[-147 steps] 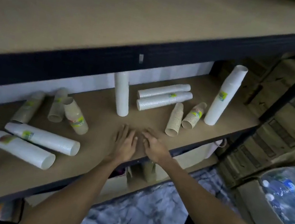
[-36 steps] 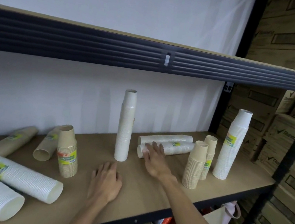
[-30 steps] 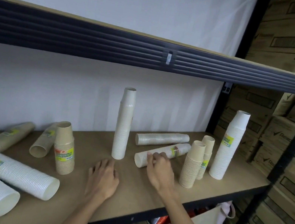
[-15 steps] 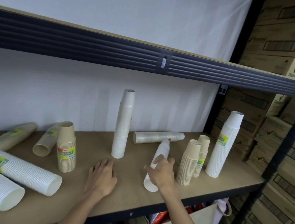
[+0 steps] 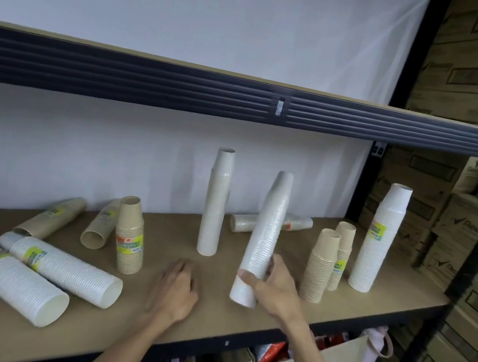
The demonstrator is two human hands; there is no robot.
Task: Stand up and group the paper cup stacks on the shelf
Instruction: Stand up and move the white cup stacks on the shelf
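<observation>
My right hand [image 5: 272, 285] grips the lower end of a slim white cup stack [image 5: 265, 233], which leans slightly right, nearly upright, its base just at the wooden shelf [image 5: 205, 328]. My left hand [image 5: 177, 289] rests flat on the shelf, fingers loosely apart, holding nothing. Just behind stands a tall slim white stack [image 5: 215, 202], and another slim white stack [image 5: 294, 224] lies on its side at the back. Two short brown stacks [image 5: 320, 265] and a tall wide white stack [image 5: 379, 237] stand at the right.
At the left, two wide white stacks [image 5: 56, 266] lie on their sides, two brown stacks [image 5: 49, 216] lie near the wall, and one short brown stack [image 5: 129, 235] stands upright. An upper shelf beam [image 5: 245, 99] runs overhead. Cardboard boxes [image 5: 460, 220] fill the right.
My right hand took a lying slim white stack from the back pair, pulled it forward and tipped it up to nearly vertical. The left hand stayed resting on the shelf.
</observation>
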